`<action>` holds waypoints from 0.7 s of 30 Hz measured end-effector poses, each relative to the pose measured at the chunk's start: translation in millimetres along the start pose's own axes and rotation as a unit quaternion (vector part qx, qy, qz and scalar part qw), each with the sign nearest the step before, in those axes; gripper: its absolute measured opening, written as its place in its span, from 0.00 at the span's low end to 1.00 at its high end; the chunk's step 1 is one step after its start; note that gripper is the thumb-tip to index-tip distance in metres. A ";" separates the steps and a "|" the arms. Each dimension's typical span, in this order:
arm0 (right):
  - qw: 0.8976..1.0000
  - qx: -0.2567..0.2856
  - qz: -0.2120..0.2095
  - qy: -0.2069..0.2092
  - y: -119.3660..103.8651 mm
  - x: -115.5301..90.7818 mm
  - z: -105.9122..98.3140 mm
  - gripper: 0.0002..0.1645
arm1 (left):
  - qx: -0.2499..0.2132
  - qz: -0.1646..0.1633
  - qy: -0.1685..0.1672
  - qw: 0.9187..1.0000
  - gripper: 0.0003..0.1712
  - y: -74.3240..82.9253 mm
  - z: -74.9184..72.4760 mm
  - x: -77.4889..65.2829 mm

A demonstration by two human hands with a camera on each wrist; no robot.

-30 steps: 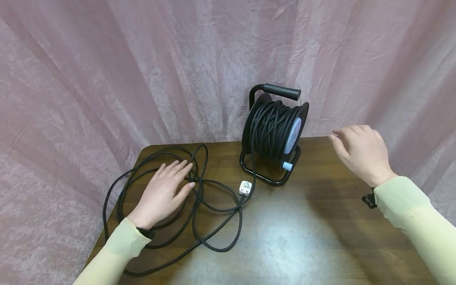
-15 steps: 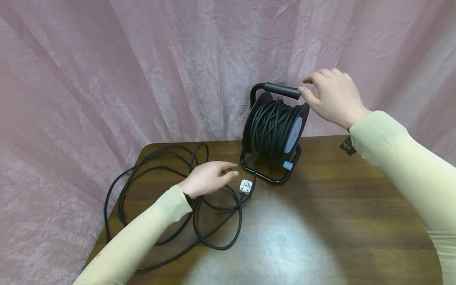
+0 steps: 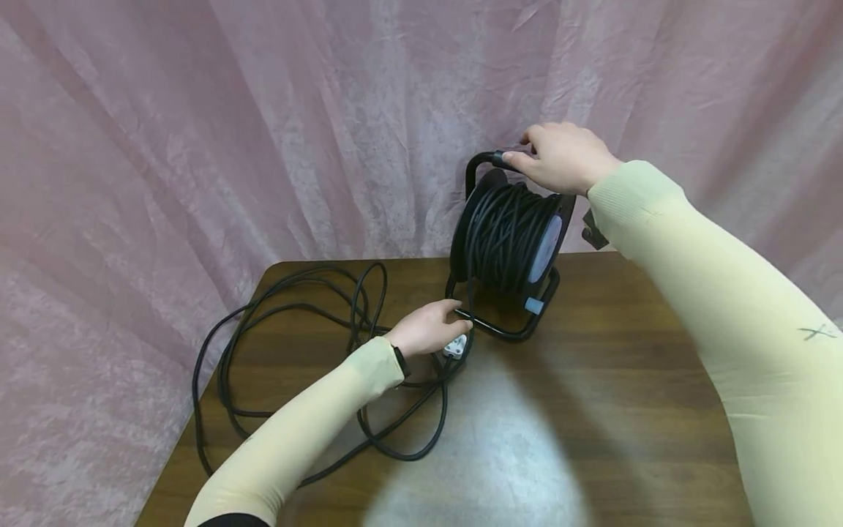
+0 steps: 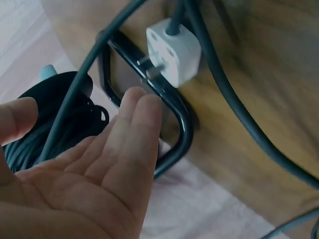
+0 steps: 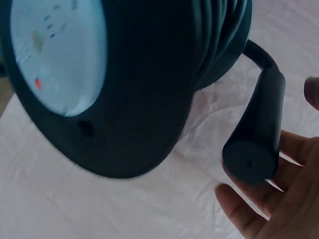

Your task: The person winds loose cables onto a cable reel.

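Note:
A black cable reel (image 3: pixel 503 234) with a pale blue socket face stands at the back of the table on a black tube frame (image 3: pixel 510 337). Over its handle (image 5: pixel 259 124) is my right hand (image 3: pixel 566 155); the right wrist view shows the fingers reaching along the grip without being curled round it. My left hand (image 3: pixel 421 331) hovers beside the white plug (image 4: pixel 185 55) and the cable running down from the reel. Its fingers are extended, thumb apart from them, and nothing lies in the palm in the left wrist view. The plug's metal prongs face the reel frame.
Loose black cable (image 3: pixel 408 457) lies in several crossing loops on the left side of the wooden table (image 3: pixel 632 366). A pink curtain (image 3: pixel 342 132) hangs right behind the table's back edge and along its left side.
My right hand has risen and moved left from over the right side of the table to the reel's handle. My left hand has moved right from above the cable loops to the plug.

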State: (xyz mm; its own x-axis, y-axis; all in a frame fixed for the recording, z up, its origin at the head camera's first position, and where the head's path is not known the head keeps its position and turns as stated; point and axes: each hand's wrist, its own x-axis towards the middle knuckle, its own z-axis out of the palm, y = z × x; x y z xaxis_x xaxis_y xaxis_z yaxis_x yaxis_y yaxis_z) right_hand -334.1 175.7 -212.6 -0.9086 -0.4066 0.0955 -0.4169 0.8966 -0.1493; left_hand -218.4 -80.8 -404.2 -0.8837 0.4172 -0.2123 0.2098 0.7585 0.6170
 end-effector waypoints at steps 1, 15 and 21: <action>1.000 0.001 -0.001 -0.013 -2.3 3.0 0.3 0.47 | -0.009 0.000 0.001 1.000 0.35 1.3 1.7 1.3; 0.998 -0.013 0.031 -0.052 -16.7 20.4 20.5 0.35 | -0.065 0.033 0.016 0.997 0.15 7.2 29.4 11.9; 0.996 -0.026 0.053 -0.073 -18.1 20.4 19.1 0.39 | -0.061 0.041 0.013 0.997 0.14 5.9 33.3 15.5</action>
State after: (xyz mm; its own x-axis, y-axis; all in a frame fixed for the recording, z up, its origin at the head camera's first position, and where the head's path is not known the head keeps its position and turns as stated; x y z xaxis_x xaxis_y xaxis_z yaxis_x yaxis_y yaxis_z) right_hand -345.6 147.9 -226.7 -0.9428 -0.3272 -0.0634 -0.3202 0.9421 -0.1000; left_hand -216.9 -53.2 -429.1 -0.8767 0.4610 -0.1375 0.2317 0.6552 0.7190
